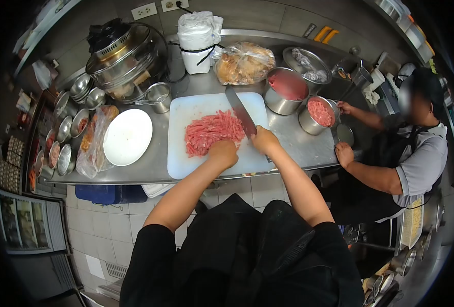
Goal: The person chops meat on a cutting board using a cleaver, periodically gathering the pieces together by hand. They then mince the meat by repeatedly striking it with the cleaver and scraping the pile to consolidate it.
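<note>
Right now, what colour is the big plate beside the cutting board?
The plate is plain white, showing best in the head view.

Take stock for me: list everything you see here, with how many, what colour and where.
Cutting board: one, white, counter centre
Sliced meat: one pile, red-pink, on the board
Knife: one, grey blade, board's right side
Plate: one, white, left of the board
Pots with meat: two, silver, right of the board
Empty-looking pot: one, silver, behind the plate
Bowls: several, silver, far left
Bagged food: one large bag, golden-brown, behind the board
White bundle: one, by the wall
Counter: one, grey steel
Blue bin: one, below the counter
Co-worker: one, grey sleeve, right
Left hand: on the meat
Right hand: holding the knife
</note>
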`<action>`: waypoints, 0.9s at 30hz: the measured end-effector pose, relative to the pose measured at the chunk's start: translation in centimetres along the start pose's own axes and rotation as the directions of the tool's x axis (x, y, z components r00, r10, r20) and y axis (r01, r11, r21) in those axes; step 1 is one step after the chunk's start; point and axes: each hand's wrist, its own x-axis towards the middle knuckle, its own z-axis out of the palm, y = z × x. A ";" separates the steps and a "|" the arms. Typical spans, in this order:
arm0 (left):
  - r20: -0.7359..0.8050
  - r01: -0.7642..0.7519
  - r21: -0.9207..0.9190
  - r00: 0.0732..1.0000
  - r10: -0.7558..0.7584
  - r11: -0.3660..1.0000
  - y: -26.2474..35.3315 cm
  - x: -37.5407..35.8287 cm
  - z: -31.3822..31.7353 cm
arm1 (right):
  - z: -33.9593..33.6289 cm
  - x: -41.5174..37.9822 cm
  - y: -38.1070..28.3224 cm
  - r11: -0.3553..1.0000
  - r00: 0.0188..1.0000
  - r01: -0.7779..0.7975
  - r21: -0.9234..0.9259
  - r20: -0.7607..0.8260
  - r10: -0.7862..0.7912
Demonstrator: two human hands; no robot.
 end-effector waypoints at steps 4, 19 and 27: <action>-0.009 -0.019 -0.030 1.000 0.019 0.999 -1.4 -0.6 -3.2 | -0.4 -0.7 -0.6 0.999 0.999 -0.039 0.020 0.039 0.038; -0.547 -0.169 -0.009 0.826 0.136 0.986 -8.9 4.0 -3.9 | -0.3 -1.3 -0.9 0.999 0.999 -0.037 -0.018 -0.017 0.037; -0.693 -0.051 -0.027 0.721 0.018 0.998 -8.9 4.8 1.3 | -5.2 -4.1 -6.0 0.989 0.975 0.145 0.042 -0.174 -0.136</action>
